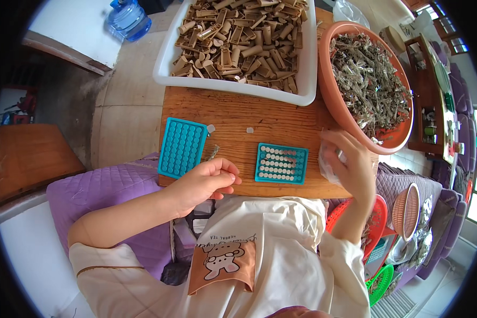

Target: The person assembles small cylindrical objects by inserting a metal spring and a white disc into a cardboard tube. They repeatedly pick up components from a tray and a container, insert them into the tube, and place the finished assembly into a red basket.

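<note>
My left hand (213,179) is over the front edge of the wooden table, fingers curled and thumb pressed to them; whatever they may hold is too small to make out. Just beyond it lies a teal tray (183,147) with rows of round cavities. A second teal tray (282,163), in front of me, has white round pieces in most of its holes, with several at the right unfilled. My right hand (349,159), smeared by motion, is over a clear plastic bag (328,168) at the table's right edge. Its fingers do not show clearly.
A white bin (167,71) of brown half-round pieces stands at the table's back. Right of it is an orange basin (326,63) full of greyish shreds. Two small whitish bits (249,130) lie on the table (228,111). Red (376,222) and green (382,283) baskets stand lower right.
</note>
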